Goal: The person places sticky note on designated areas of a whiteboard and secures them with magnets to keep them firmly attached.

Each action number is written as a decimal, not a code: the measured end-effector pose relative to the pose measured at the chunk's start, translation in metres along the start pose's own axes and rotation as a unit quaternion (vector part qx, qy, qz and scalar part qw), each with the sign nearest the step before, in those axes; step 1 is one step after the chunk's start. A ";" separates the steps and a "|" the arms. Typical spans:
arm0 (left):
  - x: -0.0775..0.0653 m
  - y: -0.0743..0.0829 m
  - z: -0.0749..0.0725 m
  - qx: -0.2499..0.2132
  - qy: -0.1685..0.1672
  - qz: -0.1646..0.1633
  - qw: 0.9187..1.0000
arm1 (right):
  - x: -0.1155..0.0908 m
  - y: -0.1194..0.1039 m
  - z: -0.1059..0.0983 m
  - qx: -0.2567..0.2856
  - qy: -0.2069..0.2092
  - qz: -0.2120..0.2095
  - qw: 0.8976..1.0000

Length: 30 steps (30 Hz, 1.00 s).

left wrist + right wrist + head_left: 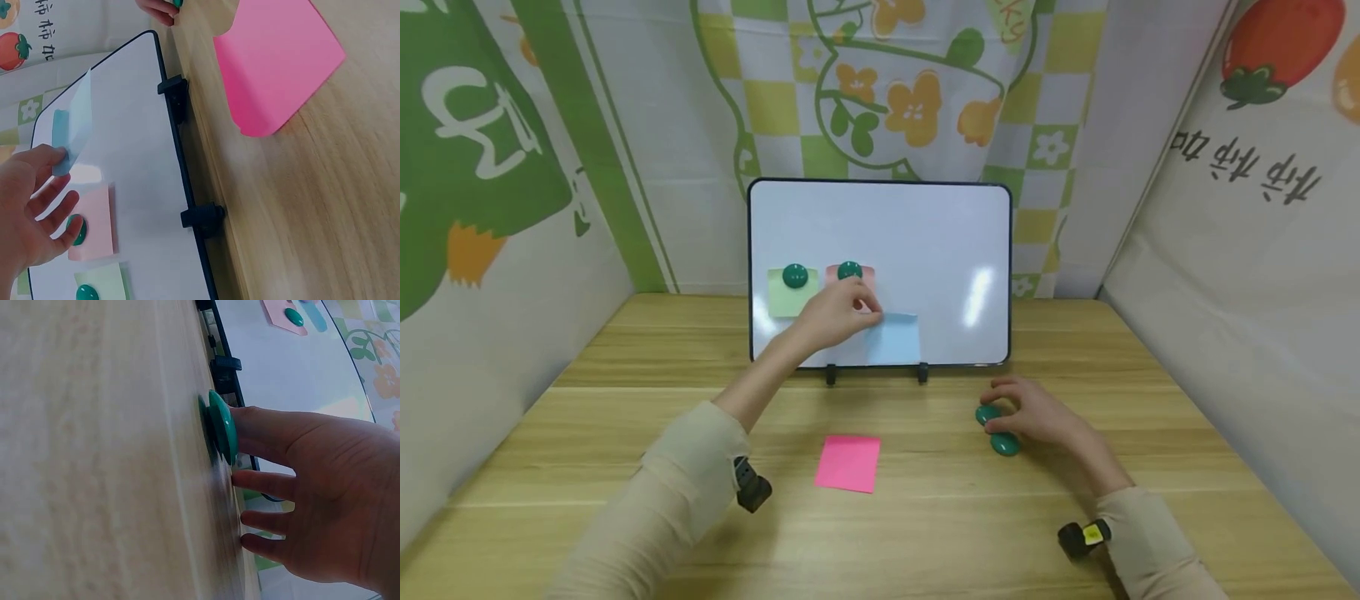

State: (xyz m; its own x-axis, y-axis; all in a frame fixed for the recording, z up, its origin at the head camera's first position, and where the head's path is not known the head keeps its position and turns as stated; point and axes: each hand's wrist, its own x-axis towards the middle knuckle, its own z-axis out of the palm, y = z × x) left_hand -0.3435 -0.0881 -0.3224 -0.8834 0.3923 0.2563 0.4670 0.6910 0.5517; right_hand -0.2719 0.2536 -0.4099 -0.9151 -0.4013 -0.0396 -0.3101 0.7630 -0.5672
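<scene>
My left hand point(838, 317) pinches a light blue sticky note point(897, 337) by its top edge, in front of the lower middle of the whiteboard point(940, 242). In the left wrist view the blue note point(80, 119) hangs from thumb and finger, its free part standing off the board. Down on the table, my right hand point(1037, 412) has thumb and forefinger about a round green magnet point(987, 414). A second green magnet point(1004, 444) lies beside the thumb. In the right wrist view a green magnet point(225, 428) is at the fingertips; the other fingers are extended.
On the board's left, green magnets hold a pale green note point(792, 304) and a pink note point(94, 237). Black clips point(922, 372) support the board's lower edge. A bright pink note point(848, 463) lies on the wooden table point(925, 533). Printed cloth point(1210, 275) surrounds the table.
</scene>
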 end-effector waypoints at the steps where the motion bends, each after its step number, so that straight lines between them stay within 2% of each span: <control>1: 0.002 0.001 0.000 0.000 0.001 0.000 1.000 | 0.000 0.000 0.000 0.000 0.000 0.002 1.000; 9: 0.013 0.005 0.003 0.004 0.016 0.007 1.000 | -0.001 0.001 0.000 -0.005 -0.001 0.008 1.000; 20: 0.030 0.015 -0.001 0.092 0.026 0.035 0.995 | 0.003 0.004 0.000 -0.014 0.008 -0.011 1.000; 30: 0.043 0.013 0.002 0.102 0.038 0.024 0.994 | 0.002 0.002 0.000 -0.021 0.006 -0.011 1.000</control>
State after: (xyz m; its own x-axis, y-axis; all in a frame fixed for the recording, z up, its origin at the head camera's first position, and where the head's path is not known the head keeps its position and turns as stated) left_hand -0.3756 -0.0613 -0.3058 -0.8570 0.3852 0.3422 0.4994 0.7847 0.3673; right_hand -0.2741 0.2549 -0.4112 -0.9110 -0.4119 -0.0172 -0.3403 0.7750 -0.5326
